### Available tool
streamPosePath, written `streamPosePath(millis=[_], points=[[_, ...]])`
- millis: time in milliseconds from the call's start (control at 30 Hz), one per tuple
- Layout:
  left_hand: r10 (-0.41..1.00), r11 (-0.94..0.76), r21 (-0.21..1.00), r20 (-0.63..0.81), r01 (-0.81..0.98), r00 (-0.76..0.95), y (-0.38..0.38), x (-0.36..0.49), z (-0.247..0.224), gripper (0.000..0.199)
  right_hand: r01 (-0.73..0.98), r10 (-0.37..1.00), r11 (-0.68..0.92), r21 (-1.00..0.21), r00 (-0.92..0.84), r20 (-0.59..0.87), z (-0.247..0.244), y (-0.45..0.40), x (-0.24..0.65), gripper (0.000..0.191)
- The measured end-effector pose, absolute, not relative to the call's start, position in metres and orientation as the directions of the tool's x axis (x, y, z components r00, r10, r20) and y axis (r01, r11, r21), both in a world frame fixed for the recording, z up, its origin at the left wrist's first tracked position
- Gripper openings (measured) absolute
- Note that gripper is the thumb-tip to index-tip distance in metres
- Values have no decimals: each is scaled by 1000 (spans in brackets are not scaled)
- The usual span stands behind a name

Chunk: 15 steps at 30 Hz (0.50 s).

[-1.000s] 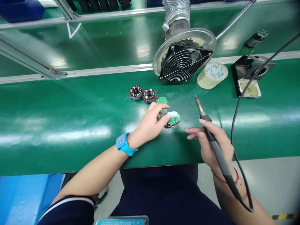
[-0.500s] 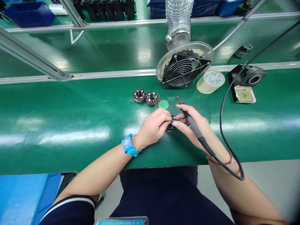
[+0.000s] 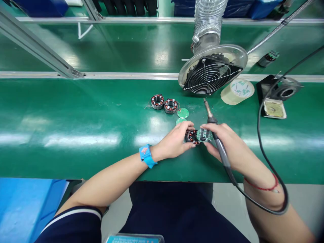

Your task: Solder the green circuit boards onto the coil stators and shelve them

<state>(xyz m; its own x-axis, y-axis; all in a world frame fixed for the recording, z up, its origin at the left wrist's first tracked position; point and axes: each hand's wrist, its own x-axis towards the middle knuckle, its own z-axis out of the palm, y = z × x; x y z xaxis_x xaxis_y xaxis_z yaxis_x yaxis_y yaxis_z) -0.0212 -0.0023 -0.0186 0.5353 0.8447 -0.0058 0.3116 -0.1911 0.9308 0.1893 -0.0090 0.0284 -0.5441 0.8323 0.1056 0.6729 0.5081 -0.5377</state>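
Observation:
Between thumb and fingers, my left hand [image 3: 176, 141] holds a round motor stator [image 3: 192, 137] with orange and white windings, low over the green bench. My right hand [image 3: 229, 143] grips a round green circuit board [image 3: 204, 135] by its edges, beside the stator's right side. A soldering iron [image 3: 219, 145] lies across the right hand's fingers, its tip pointing up and away. Two more stators [image 3: 157, 101] [image 3: 171, 106] sit behind the hands, and two plain green discs [image 3: 183, 113] [image 3: 181, 120] lie near them.
A fume extractor fan [image 3: 210, 76] hangs behind the hands. To its right are a tape roll [image 3: 237, 91] and a soldering stand with a sponge [image 3: 274, 108]. The iron's black cable [image 3: 262, 145] loops past my right arm. A metal rail [image 3: 126, 76] crosses the bench [image 3: 76, 128].
My hands have moved apart slightly, showing the stator and the circuit board's face. A second green disc has come into view. The camera view has shifted a little.

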Motion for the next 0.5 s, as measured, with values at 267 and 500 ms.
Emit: streamPosePath(millis=[267,500], points=[[847,-78,958,-83,277,525,-5,-21,-11,40,595,862,429,-680,-495,110,15,-21,184,52],[845,-19,975,-102,220,525,-4,-22,-12,40,434,921,301,-849,-364,140,-1,-28,179,54]])
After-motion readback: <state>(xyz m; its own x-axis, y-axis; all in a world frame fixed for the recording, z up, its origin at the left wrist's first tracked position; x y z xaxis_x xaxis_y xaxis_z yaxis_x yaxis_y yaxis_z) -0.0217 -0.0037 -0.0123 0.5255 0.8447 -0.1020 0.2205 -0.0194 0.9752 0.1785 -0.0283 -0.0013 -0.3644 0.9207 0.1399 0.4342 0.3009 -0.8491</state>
